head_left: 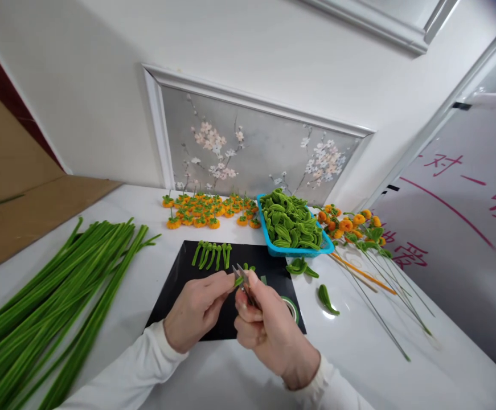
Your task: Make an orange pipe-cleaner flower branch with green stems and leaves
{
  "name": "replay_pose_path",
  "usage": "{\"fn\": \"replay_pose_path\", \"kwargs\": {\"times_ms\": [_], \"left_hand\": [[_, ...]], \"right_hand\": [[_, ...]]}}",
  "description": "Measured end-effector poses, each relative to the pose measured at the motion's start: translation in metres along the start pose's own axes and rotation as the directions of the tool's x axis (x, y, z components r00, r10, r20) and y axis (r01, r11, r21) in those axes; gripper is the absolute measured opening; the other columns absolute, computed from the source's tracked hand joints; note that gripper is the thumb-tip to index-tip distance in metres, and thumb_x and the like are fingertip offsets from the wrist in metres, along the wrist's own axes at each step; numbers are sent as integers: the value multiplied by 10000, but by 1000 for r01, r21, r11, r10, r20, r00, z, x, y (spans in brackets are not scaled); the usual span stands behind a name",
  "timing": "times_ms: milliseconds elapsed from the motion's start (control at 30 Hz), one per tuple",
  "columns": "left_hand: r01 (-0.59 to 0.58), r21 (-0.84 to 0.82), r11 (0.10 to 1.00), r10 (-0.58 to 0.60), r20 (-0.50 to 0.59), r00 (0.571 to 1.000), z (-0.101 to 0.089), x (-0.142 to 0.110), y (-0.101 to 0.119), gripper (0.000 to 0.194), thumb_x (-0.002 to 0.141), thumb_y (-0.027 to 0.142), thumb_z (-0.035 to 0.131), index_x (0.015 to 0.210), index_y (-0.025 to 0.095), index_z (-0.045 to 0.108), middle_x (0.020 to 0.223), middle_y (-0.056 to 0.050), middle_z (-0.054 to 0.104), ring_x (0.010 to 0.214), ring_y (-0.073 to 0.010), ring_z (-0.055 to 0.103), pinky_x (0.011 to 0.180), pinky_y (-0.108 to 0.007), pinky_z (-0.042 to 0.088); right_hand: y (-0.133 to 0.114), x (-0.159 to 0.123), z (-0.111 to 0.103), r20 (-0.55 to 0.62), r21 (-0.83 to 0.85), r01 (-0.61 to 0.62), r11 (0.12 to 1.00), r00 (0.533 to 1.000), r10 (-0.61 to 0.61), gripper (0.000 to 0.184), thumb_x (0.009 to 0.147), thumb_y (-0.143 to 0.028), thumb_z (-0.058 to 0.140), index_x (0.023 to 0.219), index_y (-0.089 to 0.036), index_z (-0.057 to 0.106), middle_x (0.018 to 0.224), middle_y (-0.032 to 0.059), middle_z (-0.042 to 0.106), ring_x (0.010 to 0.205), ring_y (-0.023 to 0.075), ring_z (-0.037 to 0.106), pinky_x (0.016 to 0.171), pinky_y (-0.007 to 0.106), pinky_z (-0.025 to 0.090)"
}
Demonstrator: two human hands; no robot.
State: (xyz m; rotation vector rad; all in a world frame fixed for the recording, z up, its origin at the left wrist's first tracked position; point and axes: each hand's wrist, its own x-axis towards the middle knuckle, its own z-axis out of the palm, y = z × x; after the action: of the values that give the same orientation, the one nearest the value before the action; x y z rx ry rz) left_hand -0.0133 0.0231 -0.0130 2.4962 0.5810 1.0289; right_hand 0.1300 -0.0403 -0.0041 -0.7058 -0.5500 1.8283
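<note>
My left hand [196, 310] pinches a short green pipe-cleaner piece [240, 280] over a black mat [179, 285]. My right hand [269, 330] is wrapped round small metal scissors [240, 275], whose blades meet that green piece. Several bent green pieces [212, 254] lie in a row at the mat's far edge. A roll of green tape [291, 307] sits partly behind my right hand.
A big bundle of long green pipe cleaners [55, 302] lies at the left. A blue basket [299, 250] holds folded green leaves. Small orange flowers [205, 210] stand by the wall. Finished orange stems [359, 233] and loose green leaves [327, 299] lie at the right.
</note>
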Motion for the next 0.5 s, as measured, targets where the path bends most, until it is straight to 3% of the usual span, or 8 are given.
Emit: {"fn": "replay_pose_path", "kwargs": {"times_ms": [133,333,500], "left_hand": [[-6,-40,999,7,17,1000,1,1,1,284,869,79,384,916,204,634,732,-56,640,656,-161,611,624,-232,478],[-74,-6,997,74,-27,997,3,2,-4,351,867,64,395,1119,192,603,872,-95,693,759,-170,657,695,-246,519],[-135,26,990,137,-71,988,1,1,-7,372,864,57,428,1166,208,584,984,-102,700,866,-186,665,759,-267,525]], "right_hand": [[-5,-2,0,58,-72,-16,997,998,20,482,772,-609,575,632,-152,516,410,-131,199,352,18,119,373,186,56],[-5,-2,2,64,-134,195,972,980,-187,432,803,-500,613,587,-157,465,412,-124,217,356,15,133,387,209,64],[2,-1,4,34,-118,231,966,973,-229,439,805,-521,600,589,-165,463,421,-121,212,350,16,125,377,208,53]]}}
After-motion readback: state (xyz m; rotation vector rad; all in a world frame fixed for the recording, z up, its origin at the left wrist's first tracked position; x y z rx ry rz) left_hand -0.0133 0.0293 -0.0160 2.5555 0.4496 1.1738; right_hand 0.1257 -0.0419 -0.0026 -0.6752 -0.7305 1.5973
